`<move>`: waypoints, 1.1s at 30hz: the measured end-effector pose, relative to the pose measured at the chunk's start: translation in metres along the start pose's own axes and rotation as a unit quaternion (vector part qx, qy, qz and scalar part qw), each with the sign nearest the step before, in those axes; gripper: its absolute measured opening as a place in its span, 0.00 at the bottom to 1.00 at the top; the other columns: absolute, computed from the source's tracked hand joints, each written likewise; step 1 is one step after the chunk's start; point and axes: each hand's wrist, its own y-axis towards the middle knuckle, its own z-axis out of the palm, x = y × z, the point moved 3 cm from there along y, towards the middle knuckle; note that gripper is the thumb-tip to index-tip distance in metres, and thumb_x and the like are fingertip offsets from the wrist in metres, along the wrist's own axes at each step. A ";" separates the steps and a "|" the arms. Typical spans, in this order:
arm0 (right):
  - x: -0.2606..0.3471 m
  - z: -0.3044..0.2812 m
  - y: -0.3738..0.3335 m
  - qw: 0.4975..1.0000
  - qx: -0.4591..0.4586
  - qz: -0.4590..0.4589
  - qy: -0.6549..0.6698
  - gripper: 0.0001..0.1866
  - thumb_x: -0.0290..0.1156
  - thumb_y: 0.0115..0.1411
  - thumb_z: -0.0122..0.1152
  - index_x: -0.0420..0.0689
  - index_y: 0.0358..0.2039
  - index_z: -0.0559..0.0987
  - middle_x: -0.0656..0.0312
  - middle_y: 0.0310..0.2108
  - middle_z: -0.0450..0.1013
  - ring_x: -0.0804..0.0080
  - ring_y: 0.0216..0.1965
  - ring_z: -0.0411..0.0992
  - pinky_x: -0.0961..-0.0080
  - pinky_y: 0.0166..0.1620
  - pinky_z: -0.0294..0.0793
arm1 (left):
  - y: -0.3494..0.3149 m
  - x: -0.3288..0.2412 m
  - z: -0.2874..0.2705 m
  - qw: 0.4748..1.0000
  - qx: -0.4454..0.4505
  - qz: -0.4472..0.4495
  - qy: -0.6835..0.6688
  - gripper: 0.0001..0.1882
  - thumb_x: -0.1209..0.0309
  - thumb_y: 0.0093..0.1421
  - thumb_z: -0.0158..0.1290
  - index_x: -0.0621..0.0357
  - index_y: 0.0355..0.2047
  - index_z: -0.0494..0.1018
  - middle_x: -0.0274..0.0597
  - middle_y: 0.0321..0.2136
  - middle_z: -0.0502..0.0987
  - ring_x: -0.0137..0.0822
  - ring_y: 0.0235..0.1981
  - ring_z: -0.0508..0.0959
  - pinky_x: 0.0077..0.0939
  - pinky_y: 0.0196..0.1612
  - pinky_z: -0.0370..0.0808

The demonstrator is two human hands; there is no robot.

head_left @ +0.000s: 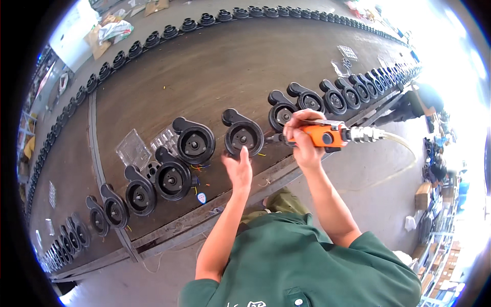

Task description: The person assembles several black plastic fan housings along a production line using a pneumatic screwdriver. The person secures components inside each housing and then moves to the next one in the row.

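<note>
My left hand [238, 169] holds the near rim of a black round housing [236, 149] with a side lobe, its thumb over the edge and its other fingers partly hidden. In the housing's centre a small metal shaft shows. My right hand [305, 140] is closed around an orange air screwdriver [327, 136] lying sideways, its dark tip pointing left toward that housing's right side. I cannot tell whether the tip touches it. A metal coupling [362, 134] joins the tool to a pale hose [404, 143]. Another black housing [194, 145] sits just left.
Rows of similar housings [335, 101] run along the near and far sides of the long brown table [169, 71]. Clear plastic trays [134, 148] and a blue-white tag [201, 198] lie at left. Another person [422, 100] is at far right; boxes [423, 196] stand on the floor.
</note>
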 end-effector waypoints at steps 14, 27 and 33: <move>-0.009 -0.196 0.064 0.991 -0.040 0.078 0.098 0.14 0.16 0.57 0.55 0.37 0.44 0.73 0.57 0.34 0.75 0.77 0.27 0.73 0.79 0.31 0.75 | 0.002 -0.096 0.161 0.716 0.161 0.355 0.579 0.20 0.67 0.57 0.62 0.58 0.50 0.79 0.58 0.59 0.70 0.57 0.61 0.67 0.50 0.61 0.68; -0.040 -0.210 0.093 0.973 -0.027 0.182 0.136 0.15 0.14 0.55 0.56 0.37 0.45 0.75 0.58 0.34 0.76 0.76 0.28 0.75 0.80 0.31 0.76 | 0.010 -0.085 0.174 0.711 0.153 0.280 0.626 0.26 0.62 0.56 0.65 0.55 0.55 0.78 0.62 0.67 0.61 0.60 0.66 0.62 0.53 0.66 0.65; -0.049 -0.200 0.101 0.978 -0.054 0.166 0.118 0.14 0.15 0.55 0.56 0.36 0.44 0.75 0.58 0.34 0.76 0.77 0.28 0.75 0.81 0.32 0.76 | 0.029 -0.096 0.177 0.685 0.225 0.270 0.638 0.34 0.58 0.49 0.71 0.54 0.56 0.78 0.64 0.69 0.59 0.59 0.66 0.64 0.50 0.66 0.64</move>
